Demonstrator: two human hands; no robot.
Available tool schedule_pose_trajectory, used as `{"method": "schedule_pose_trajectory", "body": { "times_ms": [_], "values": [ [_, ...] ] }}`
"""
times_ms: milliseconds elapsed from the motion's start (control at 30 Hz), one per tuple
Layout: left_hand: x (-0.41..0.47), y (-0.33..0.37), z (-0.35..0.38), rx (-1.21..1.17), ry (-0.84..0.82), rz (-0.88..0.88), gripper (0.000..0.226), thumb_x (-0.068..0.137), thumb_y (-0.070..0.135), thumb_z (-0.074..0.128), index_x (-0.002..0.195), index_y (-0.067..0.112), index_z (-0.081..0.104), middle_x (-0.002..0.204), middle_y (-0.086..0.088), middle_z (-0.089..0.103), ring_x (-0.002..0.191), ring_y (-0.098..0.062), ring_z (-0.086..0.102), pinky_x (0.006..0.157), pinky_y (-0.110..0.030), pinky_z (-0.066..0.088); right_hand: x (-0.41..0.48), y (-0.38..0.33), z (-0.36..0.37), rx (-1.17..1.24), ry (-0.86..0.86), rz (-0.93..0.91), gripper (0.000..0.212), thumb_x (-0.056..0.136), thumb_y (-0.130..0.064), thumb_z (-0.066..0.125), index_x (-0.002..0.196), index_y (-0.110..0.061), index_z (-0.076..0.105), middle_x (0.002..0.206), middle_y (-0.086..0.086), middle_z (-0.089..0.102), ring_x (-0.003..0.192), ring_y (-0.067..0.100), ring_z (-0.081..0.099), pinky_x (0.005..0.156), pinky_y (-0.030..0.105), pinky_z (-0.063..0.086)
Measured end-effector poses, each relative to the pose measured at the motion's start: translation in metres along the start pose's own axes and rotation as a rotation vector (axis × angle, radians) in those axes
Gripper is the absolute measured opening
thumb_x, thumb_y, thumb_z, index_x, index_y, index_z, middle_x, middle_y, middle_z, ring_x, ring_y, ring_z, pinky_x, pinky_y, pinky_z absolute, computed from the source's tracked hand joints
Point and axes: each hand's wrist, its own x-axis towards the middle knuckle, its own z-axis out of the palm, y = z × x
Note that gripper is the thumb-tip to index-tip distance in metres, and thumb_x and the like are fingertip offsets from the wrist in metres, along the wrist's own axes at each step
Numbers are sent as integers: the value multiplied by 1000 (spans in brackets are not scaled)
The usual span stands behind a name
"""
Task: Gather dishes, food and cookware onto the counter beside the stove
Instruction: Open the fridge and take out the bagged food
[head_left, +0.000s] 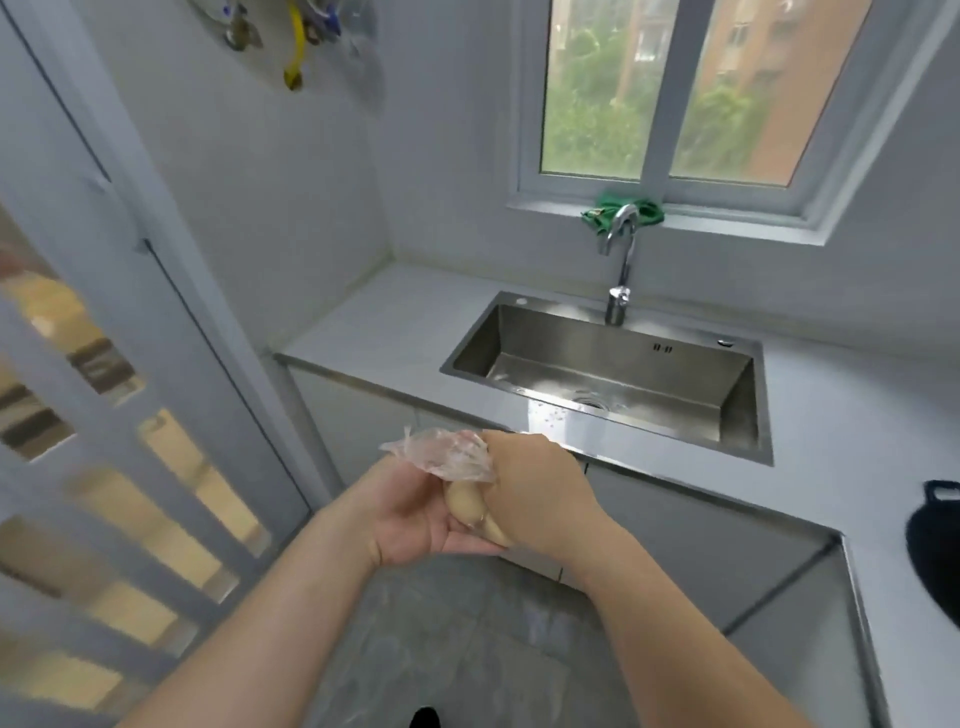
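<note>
- Left hand (410, 519), palm up with fingers nearly flat, supports a clear plastic bag (447, 454) of pale lumps.
- Right hand (535, 493) clutches it from above.
- Sink (519, 332) at one o'clock.

So the food's a small clear plastic bag (451, 458), crinkled up, with a few pale yellowish lumps (464, 506) in the bottom. Can't tell what they are exactly. The bag sits in mid-air just short of the tabletop (395, 332) edge. The lumps rest on the upturned left hand (410, 517), and the right hand (537, 493) grips the bunched top.
</note>
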Motion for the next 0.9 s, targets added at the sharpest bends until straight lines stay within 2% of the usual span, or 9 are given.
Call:
{"method": "schedule_pose_trajectory", "body": {
  "times_ms": [133,267,367,467,567,667,767,833,900],
  "values": [
    [70,26,24,101,-135,-66,44,97,32,47,130,6,62,118,-29,66,109,-48,62,102,-69,40,23,56,-10,-76,76,167,8,84,-26,53,89,-27,46,93,-2,65,89,24,61,69,28,38],
    [130,51,45,182,-287,-145,44,99,31,44,131,6,61,132,-26,60,121,-53,55,104,-69,38,41,94,-21,-97,170,347,5,87,-29,52,86,-28,48,85,-7,61,87,22,62,68,29,43],
    [168,68,69,272,-404,-199,35,97,25,47,117,9,71,124,-23,66,105,-46,66,100,-67,44,46,112,-35,-50,260,514,19,97,-37,43,88,-24,54,93,-1,68,86,24,61,68,33,46],
    [206,74,101,352,-578,-305,35,98,23,44,121,8,66,125,-23,66,100,-43,68,92,-60,52,36,133,-49,-37,328,703,25,88,-39,50,102,-23,62,96,0,69,88,26,61,70,33,47],
    [232,63,132,368,-719,-410,41,102,24,40,132,4,58,130,-25,62,104,-45,66,90,-62,52,13,147,-55,10,387,846,31,90,-38,47,112,-22,63,104,0,70,94,26,63,76,35,50],
    [245,41,164,390,-831,-504,39,99,26,45,126,5,61,131,-25,62,105,-46,66,90,-63,52,-16,160,-57,-28,382,1001,29,88,-25,54,116,-20,59,111,2,68,100,28,62,73,31,44],
    [254,15,203,495,-912,-560,36,93,26,51,120,7,64,126,-24,65,104,-45,66,92,-62,51,-51,173,-59,-43,432,1154,29,88,-26,53,116,-22,59,107,1,68,98,27,63,71,31,43],
    [256,-3,229,558,-973,-591,36,98,24,48,127,5,60,128,-23,63,109,-47,64,97,-64,48,-74,178,-62,-33,454,1235,31,84,-25,54,115,-25,59,101,-1,67,92,26,62,69,30,42],
    [259,-24,257,608,-991,-638,33,103,27,44,122,7,63,125,-21,66,108,-46,65,98,-65,46,-100,188,-63,-17,495,1322,31,83,-22,51,113,-26,58,96,-1,65,87,26,60,65,30,41]
  ]
}}
